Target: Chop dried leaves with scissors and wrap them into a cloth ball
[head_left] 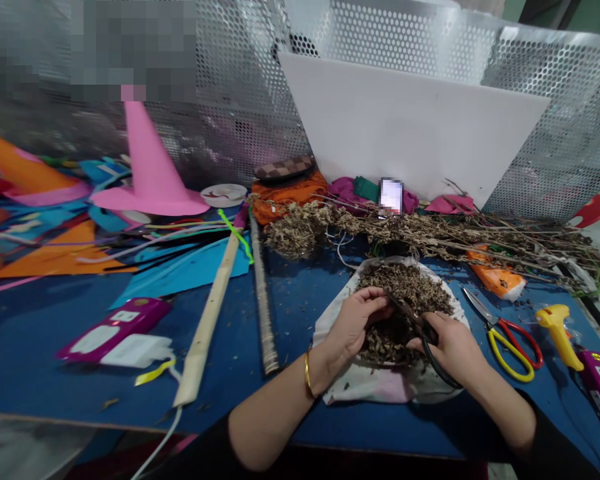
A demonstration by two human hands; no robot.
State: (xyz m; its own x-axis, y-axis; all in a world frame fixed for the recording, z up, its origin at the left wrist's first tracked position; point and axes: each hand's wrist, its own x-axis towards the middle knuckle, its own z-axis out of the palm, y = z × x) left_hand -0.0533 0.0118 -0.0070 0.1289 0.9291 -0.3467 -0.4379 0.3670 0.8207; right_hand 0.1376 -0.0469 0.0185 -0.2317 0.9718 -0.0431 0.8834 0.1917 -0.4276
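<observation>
Dark scissors (417, 323), clasped in the right hand (450, 343), over dried plant pieces (430, 290); blue table (237, 327) beneath, perforated silver sheeting (240, 67) behind. The left hand (354, 320) pinches just beside the blades (399, 307); I cannot discern what it holds.

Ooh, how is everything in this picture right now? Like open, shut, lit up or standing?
Phone: propped up, screen lit
Pink hat: standing upright on its brim
White board: propped up behind the phone
Dried leaves: piled up in small bits
Black scissors: held; open or shut, unclear
Red-and-yellow scissors: lying down, look closed
Right hand: closed around the black scissors
Left hand: curled in; pinching anything, unclear
</observation>
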